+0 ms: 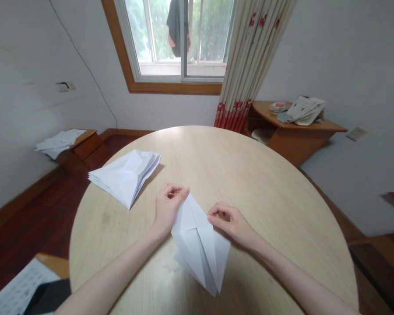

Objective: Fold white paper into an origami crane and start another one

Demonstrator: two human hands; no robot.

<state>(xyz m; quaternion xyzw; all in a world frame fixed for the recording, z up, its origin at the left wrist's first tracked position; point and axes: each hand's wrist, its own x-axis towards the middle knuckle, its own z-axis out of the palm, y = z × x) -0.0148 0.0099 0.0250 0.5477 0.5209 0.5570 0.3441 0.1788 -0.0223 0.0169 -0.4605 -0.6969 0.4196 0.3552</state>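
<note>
A folded sheet of white paper (200, 238) is held over the front middle of the round table (269, 262). It has a kite-like shape with several creases, and loose flaps hang toward me. My left hand (170, 203) pinches its upper tip between thumb and fingers. On the right edge, about halfway up, my right hand (228, 218) grips the paper with thumb and curled fingers. A stack of folded white papers (126, 175) lies to the left of my left hand, near the table's left edge.
Behind the table are a window (180, 39) and a curtain (246, 65). A wooden corner shelf (282, 144) with a cloth bag (305, 110) stands at the right. Papers (61, 141) lie on a low cabinet (88, 151) at the left. A printed sheet (22, 284) shows at lower left.
</note>
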